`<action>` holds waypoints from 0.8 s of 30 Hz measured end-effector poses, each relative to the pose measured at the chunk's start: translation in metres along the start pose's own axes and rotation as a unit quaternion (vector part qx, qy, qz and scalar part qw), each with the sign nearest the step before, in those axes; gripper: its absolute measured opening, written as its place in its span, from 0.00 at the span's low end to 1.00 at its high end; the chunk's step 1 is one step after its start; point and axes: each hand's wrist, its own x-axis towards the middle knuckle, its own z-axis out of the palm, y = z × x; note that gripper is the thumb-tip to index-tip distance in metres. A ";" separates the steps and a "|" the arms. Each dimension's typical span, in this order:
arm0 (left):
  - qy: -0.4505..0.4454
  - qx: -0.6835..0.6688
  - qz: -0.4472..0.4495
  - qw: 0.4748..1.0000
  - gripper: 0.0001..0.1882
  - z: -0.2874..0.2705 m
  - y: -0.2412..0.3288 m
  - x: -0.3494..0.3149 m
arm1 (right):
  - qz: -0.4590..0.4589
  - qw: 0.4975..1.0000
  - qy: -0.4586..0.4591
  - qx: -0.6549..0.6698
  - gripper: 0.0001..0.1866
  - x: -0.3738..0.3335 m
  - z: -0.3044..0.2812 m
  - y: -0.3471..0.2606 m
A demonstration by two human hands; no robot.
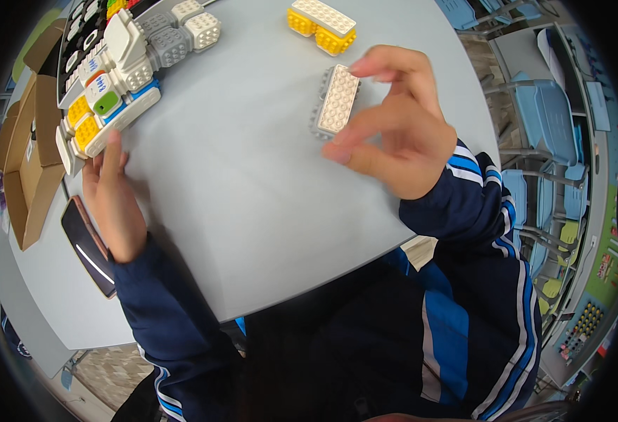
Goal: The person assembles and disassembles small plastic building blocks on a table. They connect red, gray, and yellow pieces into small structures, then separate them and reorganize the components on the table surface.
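My left hand (pixel 117 204) is at the near end of a model of large studded blocks (pixel 133 111). Its thumb lies against the model's white beam, and the other fingers go partly out of sight behind the end. The model joins white, grey, yellow and blue blocks with a green-marked unit. My right hand (pixel 400 133) hovers over the table with its fingers apart and nothing between them. Just left of its fingertips lies a white studded plate on grey blocks (pixel 338 98). Farther off stands a white plate on two yellow blocks (pixel 323 27).
A black tray of blocks (pixel 69 53) stands at the far left, beside an open cardboard box (pixel 31 169). A dark phone (pixel 87 246) lies left of my left forearm. Beyond the grey table's (pixel 252 211) right edge are light blue chairs (pixel 544 126).
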 end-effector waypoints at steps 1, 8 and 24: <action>-0.012 0.042 -0.023 0.999 0.21 -0.007 0.001 -0.003 | -0.035 0.999 0.006 -0.017 0.15 -0.001 0.001 -0.001; -0.030 -0.072 -0.057 0.995 0.26 -0.005 -0.004 -0.028 | -0.178 0.979 0.082 0.057 0.12 -0.018 0.042 -0.015; -0.331 0.026 0.146 0.932 0.10 0.007 0.004 -0.102 | 0.294 0.821 -0.153 0.465 0.09 -0.013 0.063 -0.046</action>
